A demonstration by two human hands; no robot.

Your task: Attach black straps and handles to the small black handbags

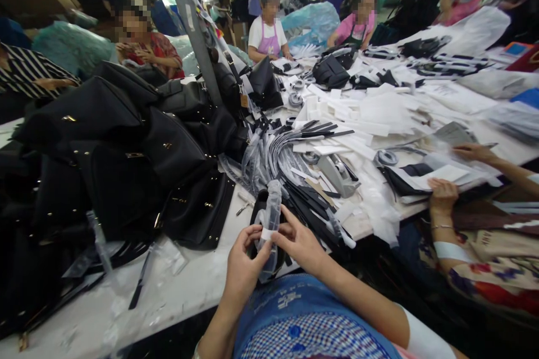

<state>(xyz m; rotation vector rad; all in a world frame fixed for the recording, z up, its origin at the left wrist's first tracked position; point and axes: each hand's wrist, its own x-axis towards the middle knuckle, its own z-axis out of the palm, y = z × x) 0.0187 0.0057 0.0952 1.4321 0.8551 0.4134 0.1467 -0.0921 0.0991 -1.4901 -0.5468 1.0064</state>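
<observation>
Bundle (274,206), plastic-wrapped: left hand (245,258) and right hand (304,242) on either side, fingers pinching its white band (266,234); band best kept flat and snug.

White band (267,234), black bags (120,179)

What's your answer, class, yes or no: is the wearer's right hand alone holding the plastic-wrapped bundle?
No: the left hand and the right hand both grip the plastic-wrapped bundle near its white band.
</observation>
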